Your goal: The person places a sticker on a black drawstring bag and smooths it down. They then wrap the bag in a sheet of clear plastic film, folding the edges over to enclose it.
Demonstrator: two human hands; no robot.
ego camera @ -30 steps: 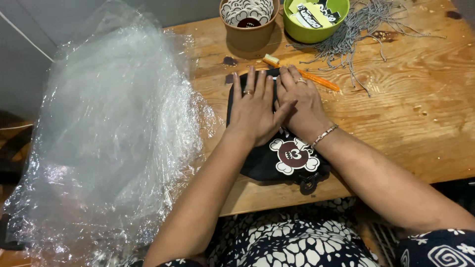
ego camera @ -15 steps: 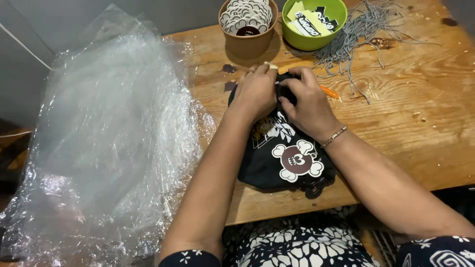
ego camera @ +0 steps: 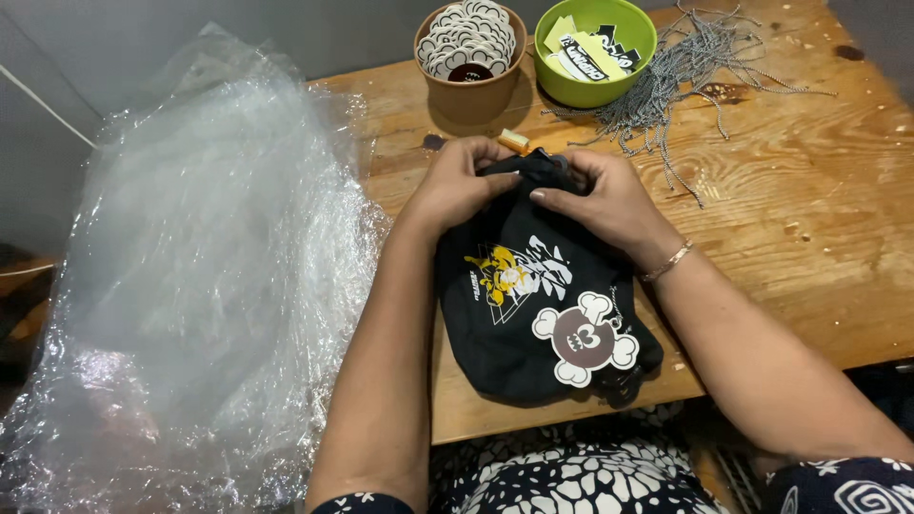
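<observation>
A wooden table (ego camera: 809, 276) filled the view from above, and over its left edge lay one large heap of crumpled clear plastic bags (ego camera: 190, 286), the biggest thing there, spilling off the near left corner. Next in size was one black folded garment (ego camera: 533, 324), lying at the near edge of the table, just right of the plastic, with two printed patches on it: one yellow and white graphic and, nearer the person, one round brown tag shaped like a skull with white crossbones. Both hands gripped the garment's far end. The left hand (ego camera: 457, 186) was curled around bunched black cloth, and the right hand (ego camera: 609, 200), with one thin bracelet at the wrist, pinched the same bunch from the other side, fingers closed on it. At the far edge stood two bowls side by side: one brown bowl (ego camera: 468, 95) holding a stack of round white tags, too many to count, and one green bowl (ego camera: 598, 84) holding yellow and black cards. Right of the green bowl, one loose tangle of grey cords (ego camera: 685, 71) spread toward the far right corner. One small orange and white object (ego camera: 515, 141) lay between the brown bowl and the hands.
</observation>
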